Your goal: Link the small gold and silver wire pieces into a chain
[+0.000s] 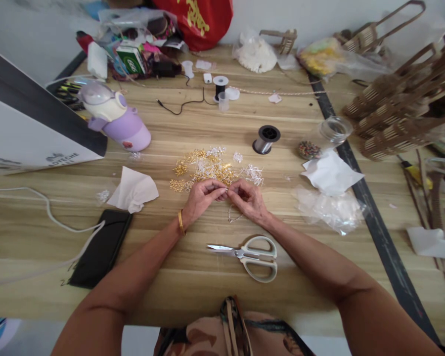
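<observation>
My left hand [206, 197] and my right hand [247, 200] meet fingertip to fingertip over the wooden table. Both are pinched closed around one end of a thin silvery chain [230, 215], which hangs in a small loop below my right fingers. The exact bit between the fingertips is too small to make out. Just beyond my hands lies a spread of gold findings [222, 173], with silver pins [252, 173] at its right and gold rings [178, 185] at its left. Nearer my body rest white-handled scissors [244, 254], blades pointing left.
A wire spool [266, 139] stands behind the findings. On the left are a purple bottle [128, 128], crumpled paper [133, 190] and a black phone-like case [102, 252]. To the right lie a tipped jar of beads [326, 136], plastic bags [333, 210] and stacked woven baskets [393, 109].
</observation>
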A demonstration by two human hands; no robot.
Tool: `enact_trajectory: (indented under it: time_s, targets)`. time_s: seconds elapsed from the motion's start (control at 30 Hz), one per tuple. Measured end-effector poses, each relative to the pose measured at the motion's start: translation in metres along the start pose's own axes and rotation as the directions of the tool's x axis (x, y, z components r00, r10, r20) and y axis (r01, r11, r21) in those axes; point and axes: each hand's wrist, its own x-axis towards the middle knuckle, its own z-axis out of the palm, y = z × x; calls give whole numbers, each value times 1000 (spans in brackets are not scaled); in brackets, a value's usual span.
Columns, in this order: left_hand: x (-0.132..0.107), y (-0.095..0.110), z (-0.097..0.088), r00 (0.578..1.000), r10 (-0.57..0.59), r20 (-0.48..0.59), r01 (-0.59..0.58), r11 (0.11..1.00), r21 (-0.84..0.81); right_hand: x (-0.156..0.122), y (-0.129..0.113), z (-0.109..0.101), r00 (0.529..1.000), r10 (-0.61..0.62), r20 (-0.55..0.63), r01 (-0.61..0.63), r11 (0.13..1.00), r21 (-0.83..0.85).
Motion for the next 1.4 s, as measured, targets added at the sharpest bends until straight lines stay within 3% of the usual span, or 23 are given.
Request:
enact_trajectory:
  time_s: [0.87, 1.4]
  targets:
    - [0, 0, 0, 1000, 6, -6, -6, 1000, -2, 1, 3, -2, 1000, 7, 25, -6, 999, -43]
    - [0, 1, 0, 1000, 19, -1, -19, 1000, 8, 1, 3, -1, 999, 31, 41, -32, 999, 25]
